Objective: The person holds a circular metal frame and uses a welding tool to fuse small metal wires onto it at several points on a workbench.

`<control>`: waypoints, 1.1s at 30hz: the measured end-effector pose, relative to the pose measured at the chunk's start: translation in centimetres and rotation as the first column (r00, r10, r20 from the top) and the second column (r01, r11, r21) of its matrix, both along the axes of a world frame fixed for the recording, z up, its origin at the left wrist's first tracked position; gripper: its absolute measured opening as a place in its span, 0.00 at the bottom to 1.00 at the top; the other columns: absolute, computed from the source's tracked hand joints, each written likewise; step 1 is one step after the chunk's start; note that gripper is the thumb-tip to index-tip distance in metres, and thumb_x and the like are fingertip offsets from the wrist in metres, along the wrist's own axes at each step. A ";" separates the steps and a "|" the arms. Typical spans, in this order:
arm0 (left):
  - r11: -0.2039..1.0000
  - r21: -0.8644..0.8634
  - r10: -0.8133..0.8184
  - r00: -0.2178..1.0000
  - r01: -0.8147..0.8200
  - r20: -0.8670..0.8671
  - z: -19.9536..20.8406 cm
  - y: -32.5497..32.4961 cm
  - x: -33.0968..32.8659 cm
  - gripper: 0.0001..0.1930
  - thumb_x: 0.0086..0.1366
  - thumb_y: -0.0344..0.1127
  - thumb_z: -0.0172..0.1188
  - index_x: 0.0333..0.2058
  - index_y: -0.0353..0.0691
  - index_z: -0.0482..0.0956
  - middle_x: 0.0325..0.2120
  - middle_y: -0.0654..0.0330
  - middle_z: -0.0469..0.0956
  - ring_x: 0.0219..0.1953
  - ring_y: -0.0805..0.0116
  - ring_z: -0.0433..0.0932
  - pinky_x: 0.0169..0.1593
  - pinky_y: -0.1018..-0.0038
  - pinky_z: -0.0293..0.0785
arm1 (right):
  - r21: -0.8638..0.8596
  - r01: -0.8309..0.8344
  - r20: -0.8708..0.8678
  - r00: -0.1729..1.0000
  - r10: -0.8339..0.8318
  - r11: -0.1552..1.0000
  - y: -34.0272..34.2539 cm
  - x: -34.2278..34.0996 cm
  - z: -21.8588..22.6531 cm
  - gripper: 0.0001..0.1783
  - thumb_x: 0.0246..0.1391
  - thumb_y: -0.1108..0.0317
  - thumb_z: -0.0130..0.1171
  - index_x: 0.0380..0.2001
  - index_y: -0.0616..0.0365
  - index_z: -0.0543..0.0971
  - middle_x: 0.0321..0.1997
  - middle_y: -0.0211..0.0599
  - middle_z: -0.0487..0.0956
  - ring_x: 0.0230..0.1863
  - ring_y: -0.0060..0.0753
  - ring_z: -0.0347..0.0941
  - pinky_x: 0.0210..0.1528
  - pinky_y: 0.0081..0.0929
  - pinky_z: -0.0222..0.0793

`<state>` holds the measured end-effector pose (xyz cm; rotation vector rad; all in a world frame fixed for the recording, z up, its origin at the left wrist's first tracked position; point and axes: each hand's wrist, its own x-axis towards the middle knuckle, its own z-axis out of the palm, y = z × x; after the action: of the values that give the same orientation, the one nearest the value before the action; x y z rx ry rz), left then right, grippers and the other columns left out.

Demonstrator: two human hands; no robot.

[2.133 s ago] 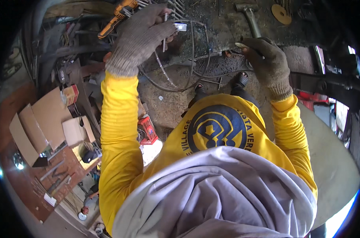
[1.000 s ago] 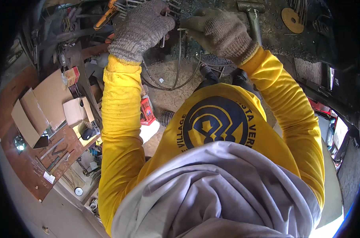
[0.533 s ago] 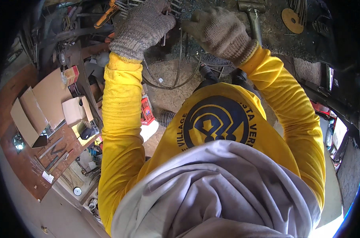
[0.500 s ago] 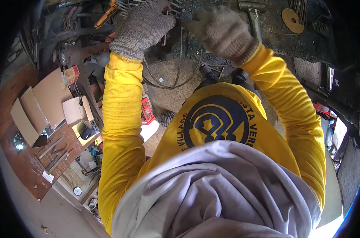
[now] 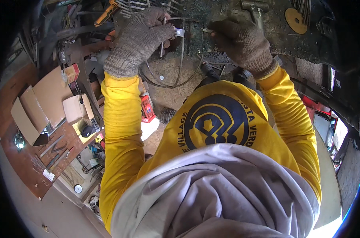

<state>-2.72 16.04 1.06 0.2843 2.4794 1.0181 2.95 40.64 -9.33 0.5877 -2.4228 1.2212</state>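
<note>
My left hand (image 5: pixel 142 39), in a grey-brown knitted glove, is closed around a thin metal rod (image 5: pixel 162 48) at the bench's near edge. A small shiny flat metal piece (image 5: pixel 180 32) sticks out at its fingertips, beside a bent metal wire frame (image 5: pixel 182 59). My right hand (image 5: pixel 245 45), gloved the same way, is closed to the right of the frame. From its fingertips pokes a small pale tip (image 5: pixel 207 30); the rest of that piece is hidden, so its kind is unclear. The two hands are apart.
Behind my right hand lies a hammer (image 5: pixel 256 11) on the dark bench (image 5: pixel 275 33). A tan abrasive disc (image 5: pixel 296 21) and several thin rods (image 5: pixel 301 7) are farther right. An orange-handled tool (image 5: pixel 106 16) lies far left; open cardboard boxes (image 5: pixel 49 101) stand on a brown board.
My right hand has moved right and slightly nearer, away from the left hand. The left hand has shifted slightly nearer, and the shiny flat piece now shows at its fingertips.
</note>
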 end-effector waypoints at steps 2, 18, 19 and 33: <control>0.999 0.037 0.020 1.000 -0.020 -0.012 -0.6 -0.3 -0.1 0.18 0.63 0.34 0.65 0.50 0.35 0.77 0.31 0.60 0.81 0.31 0.73 0.81 0.34 0.76 0.76 | -0.012 -0.006 0.025 1.000 0.007 1.000 -0.3 0.3 0.2 0.11 0.58 0.64 0.63 0.42 0.52 0.85 0.35 0.41 0.84 0.36 0.44 0.83 0.39 0.37 0.80; 0.999 -0.017 -0.053 0.994 0.052 -0.093 -2.2 0.0 0.1 0.17 0.64 0.36 0.65 0.49 0.35 0.76 0.32 0.56 0.83 0.28 0.72 0.82 0.31 0.74 0.78 | 0.096 0.001 0.035 0.999 -0.004 0.995 -1.8 1.0 0.3 0.10 0.58 0.60 0.62 0.42 0.46 0.85 0.35 0.39 0.83 0.36 0.44 0.82 0.38 0.40 0.79; 1.000 -0.007 -0.028 0.997 0.027 -0.069 -2.0 0.3 0.3 0.17 0.64 0.36 0.65 0.49 0.35 0.76 0.31 0.56 0.83 0.28 0.72 0.82 0.30 0.74 0.78 | 0.094 -0.006 0.036 0.999 0.003 0.996 -1.8 1.0 0.3 0.10 0.58 0.60 0.62 0.42 0.46 0.85 0.35 0.39 0.83 0.36 0.44 0.82 0.38 0.40 0.79; 0.799 0.512 0.341 0.939 -0.315 0.045 1.3 -4.2 1.9 0.18 0.63 0.31 0.64 0.52 0.35 0.76 0.33 0.57 0.80 0.29 0.70 0.81 0.32 0.74 0.79 | 0.088 0.035 0.093 0.995 -0.043 0.995 0.3 1.3 0.9 0.10 0.57 0.64 0.62 0.42 0.49 0.85 0.39 0.41 0.83 0.39 0.46 0.81 0.42 0.40 0.78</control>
<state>-0.87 11.83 2.32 0.0307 2.2985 1.8454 4.29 40.90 -8.40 0.5154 -2.5646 1.1581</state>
